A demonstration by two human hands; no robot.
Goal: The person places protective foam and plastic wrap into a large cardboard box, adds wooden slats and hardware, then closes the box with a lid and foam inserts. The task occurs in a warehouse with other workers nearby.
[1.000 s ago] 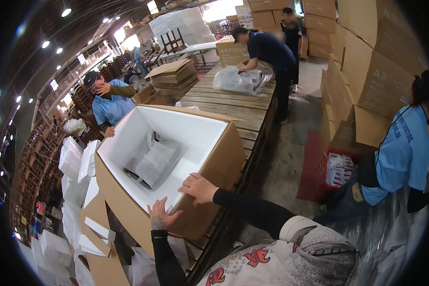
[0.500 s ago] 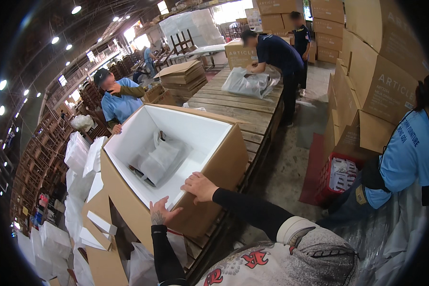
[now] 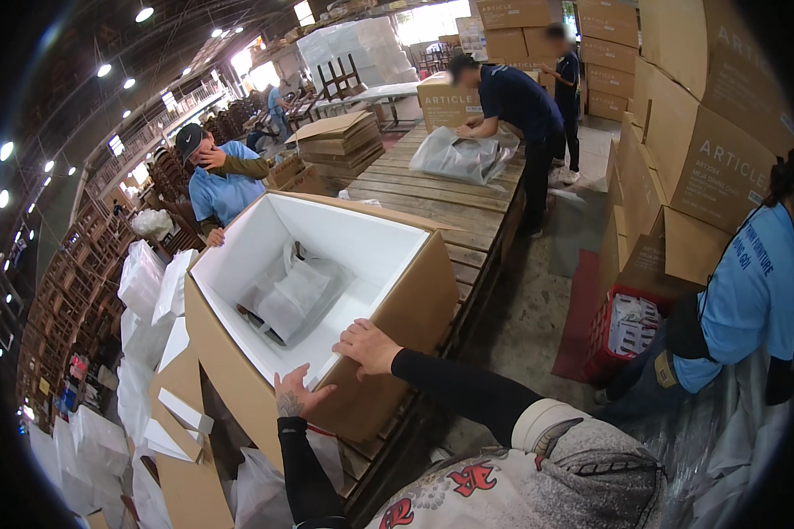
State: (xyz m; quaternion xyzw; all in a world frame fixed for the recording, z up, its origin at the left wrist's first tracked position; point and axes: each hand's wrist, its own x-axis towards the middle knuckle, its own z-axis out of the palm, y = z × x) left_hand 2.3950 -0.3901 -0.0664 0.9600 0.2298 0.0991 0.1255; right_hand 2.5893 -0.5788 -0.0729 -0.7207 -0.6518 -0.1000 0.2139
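**packer_a:** Both hands are on the near rim of the big cardboard box (image 3: 397,309). Left hand (image 3: 298,391) has its fingers spread flat against the near wall, just under the edge. Right hand (image 3: 366,346) lies palm down over the top edge, fingers loosely curled, not clamped on anything. They're close together but not touching.

**packer_b:** And where's the box sitting?

**packer_a:** On the wooden pallet platform (image 3: 432,198), tipped so the open side faces up and toward the camera. It's lined white inside, and a white plastic-wrapped bundle (image 3: 295,291) lies at the bottom.

**packer_b:** What's around it?

**packer_a:** White foam pieces (image 3: 146,291) stacked on the left. A person in a light blue shirt (image 3: 225,181) stands at the far left corner of the box, one hand on its rim. On the right, another person in a blue shirt (image 3: 750,300) is beside a red crate (image 3: 622,331). Further back, a person in dark blue (image 3: 516,106) leans over a clear plastic bag (image 3: 463,154) on the platform, with stacked cartons (image 3: 706,115) behind.
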